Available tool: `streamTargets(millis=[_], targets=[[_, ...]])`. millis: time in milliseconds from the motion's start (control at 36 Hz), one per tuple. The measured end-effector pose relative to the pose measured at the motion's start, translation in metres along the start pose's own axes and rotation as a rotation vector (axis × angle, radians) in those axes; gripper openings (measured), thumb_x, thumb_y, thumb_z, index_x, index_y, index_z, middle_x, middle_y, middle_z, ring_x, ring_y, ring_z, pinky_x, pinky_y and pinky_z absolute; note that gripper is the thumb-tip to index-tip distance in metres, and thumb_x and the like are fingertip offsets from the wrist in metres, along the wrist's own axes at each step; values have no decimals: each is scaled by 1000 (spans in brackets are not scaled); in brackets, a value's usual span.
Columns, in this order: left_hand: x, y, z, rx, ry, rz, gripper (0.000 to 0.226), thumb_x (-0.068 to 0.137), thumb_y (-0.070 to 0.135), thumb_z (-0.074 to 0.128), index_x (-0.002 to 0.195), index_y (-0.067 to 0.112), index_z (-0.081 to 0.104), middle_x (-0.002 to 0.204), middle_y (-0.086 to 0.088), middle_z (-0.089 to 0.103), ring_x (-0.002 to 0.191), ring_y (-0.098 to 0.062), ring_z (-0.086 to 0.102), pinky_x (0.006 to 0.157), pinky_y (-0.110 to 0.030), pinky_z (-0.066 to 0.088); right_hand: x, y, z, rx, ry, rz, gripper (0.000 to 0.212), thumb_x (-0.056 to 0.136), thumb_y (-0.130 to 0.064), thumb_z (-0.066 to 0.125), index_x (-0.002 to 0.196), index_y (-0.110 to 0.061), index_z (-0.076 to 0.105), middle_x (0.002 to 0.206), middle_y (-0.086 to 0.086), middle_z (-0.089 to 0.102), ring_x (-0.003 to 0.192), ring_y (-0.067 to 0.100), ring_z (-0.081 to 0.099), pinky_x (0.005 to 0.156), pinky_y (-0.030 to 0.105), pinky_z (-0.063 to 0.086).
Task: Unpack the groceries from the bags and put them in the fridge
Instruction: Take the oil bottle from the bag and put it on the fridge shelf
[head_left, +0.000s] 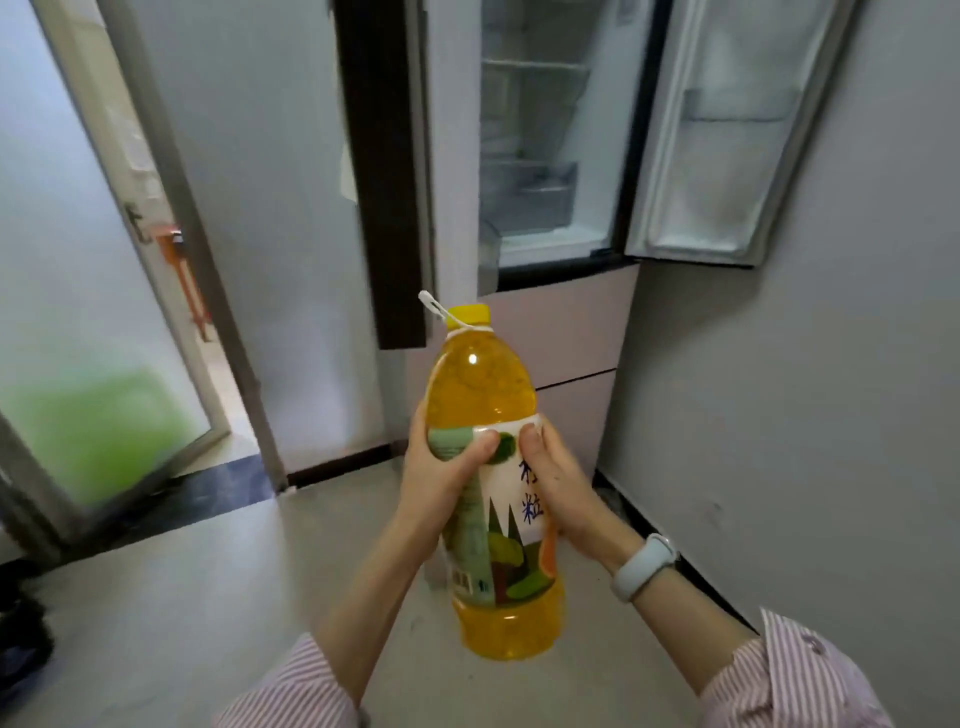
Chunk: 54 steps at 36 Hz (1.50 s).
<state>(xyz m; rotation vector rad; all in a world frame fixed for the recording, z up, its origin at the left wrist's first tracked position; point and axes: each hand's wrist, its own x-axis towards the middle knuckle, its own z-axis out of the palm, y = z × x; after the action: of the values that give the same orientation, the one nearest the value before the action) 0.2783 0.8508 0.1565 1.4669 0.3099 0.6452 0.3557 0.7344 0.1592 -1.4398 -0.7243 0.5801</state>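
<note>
A large bottle of orange juice (480, 395) with a yellow cap and a printed label is held upright in front of me with both hands. My left hand (441, 478) wraps the label from the left, and my right hand (558, 483), with a pale wristband, grips it from the right. Ahead stands the fridge (540, 156) with its upper compartment open; glass shelves and a drawer show inside. Its right door (727, 130) swings out to the right, and the dark left door (384, 171) stands edge-on.
Closed fridge drawers (566, 332) lie below the open compartment. A grey wall (805, 389) runs along the right. At left a frosted glass door (88, 312) stands ajar onto another room. A dark object (21, 623) sits on the floor at the far left.
</note>
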Motion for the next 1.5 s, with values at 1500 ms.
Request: streamTargets(millis=[1500], targets=[[788, 261, 222, 726, 226, 1460, 108, 53, 75, 67, 137, 42, 8, 132, 20, 34, 117, -19, 50, 85, -47, 53, 720, -344, -335, 412, 110, -1276, 56, 93, -42, 33, 126, 3, 40, 115, 22, 54, 104, 27, 57, 81, 33, 51]])
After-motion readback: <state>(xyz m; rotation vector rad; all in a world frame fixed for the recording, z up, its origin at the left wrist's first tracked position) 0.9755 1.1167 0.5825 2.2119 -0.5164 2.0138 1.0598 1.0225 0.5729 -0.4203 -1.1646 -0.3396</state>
